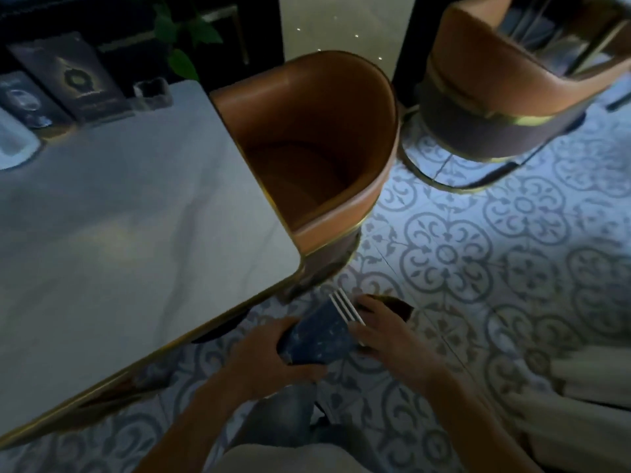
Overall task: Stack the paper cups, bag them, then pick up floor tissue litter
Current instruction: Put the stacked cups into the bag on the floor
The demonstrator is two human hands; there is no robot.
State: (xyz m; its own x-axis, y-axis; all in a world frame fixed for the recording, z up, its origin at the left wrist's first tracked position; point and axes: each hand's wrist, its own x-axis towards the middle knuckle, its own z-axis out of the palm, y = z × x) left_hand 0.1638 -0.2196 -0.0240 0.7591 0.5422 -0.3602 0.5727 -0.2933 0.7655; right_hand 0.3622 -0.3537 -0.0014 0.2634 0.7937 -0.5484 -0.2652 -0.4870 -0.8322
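Note:
A stack of dark blue speckled paper cups (316, 336) with several white rims showing at its far end lies sideways between my hands, just off the table's near corner and above the floor. My left hand (273, 363) wraps around the closed bottom end of the stack. My right hand (382, 332) holds the rim end, fingers over the white rims. No bag and no tissue litter can be made out in the dim, blurred frame.
A pale marble table (129, 216) with a gold edge fills the left. An orange tub chair (307, 148) is pushed against its right side, and a second one (505, 80) stands farther back right. Patterned floor tiles (495, 268) spread to the right. Menu cards (75, 76) stand at the table's far end.

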